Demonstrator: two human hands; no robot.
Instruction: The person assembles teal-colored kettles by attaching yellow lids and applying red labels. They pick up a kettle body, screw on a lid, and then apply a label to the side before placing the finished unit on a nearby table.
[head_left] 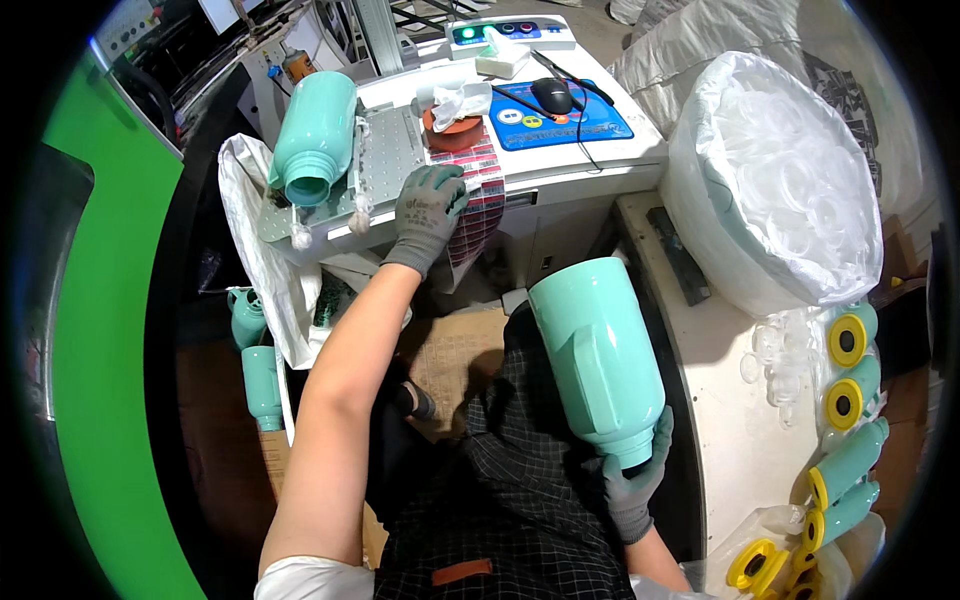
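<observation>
My left hand (430, 212), in a grey-green work glove, reaches to the front edge of the white machine table. Its curled fingers close on the side of a sheet of red-and-white labels (478, 215), which hangs down over the edge. The fingertips are partly hidden. My right hand (638, 488), gloved alike, is wrapped round the narrow neck of a glossy teal thermos shell (605, 355). That shell is held tilted over my lap, neck toward me, with its moulded handle facing up. A second teal thermos shell (318, 125) lies on the perforated metal plate (388, 150), its open neck toward me.
Behind the labels sits a brown tape roll (452, 132). A black mouse (552, 95) lies on a blue mat (590, 125). At right stands a large bag of clear plastic rings (785, 160); teal parts with yellow rings (847, 340) line the bench (735, 450). More shells (262, 385) sit lower left.
</observation>
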